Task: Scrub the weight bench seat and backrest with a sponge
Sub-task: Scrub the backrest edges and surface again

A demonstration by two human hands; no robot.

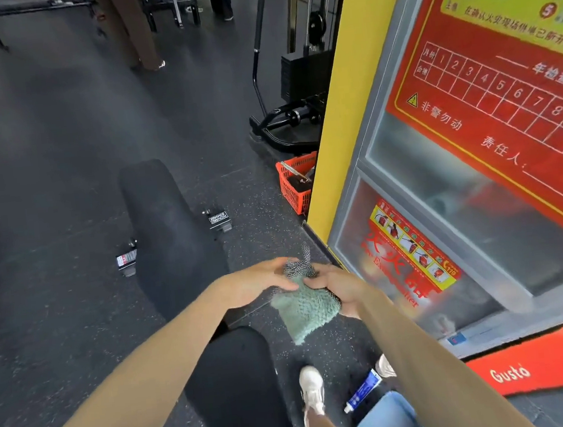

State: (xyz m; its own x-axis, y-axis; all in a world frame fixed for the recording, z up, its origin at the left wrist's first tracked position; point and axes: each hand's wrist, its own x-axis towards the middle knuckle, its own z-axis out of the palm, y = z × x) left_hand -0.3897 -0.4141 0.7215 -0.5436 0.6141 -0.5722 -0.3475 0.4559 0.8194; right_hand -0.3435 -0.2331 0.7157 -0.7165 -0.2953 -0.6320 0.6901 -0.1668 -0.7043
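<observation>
A black weight bench lies flat below me: its long backrest (168, 231) runs away from me and its seat pad (236, 386) is nearest. To the right of the bench, above the floor, both hands hold a green fuzzy sponge cloth (304, 309) with a grey checkered mesh part (299, 266) on top. My right hand (341, 292) grips the green cloth from the right. My left hand (260, 280) pinches the mesh end from the left. The cloth hangs clear of the bench.
A red plastic basket (296, 184) stands against a yellow pillar (338, 104). A blue-white tube (362, 391) and a blue bucket (387, 420) sit by my shoes. A fire cabinet with red posters is at right, a cable machine (294, 74) behind, and people's legs far back.
</observation>
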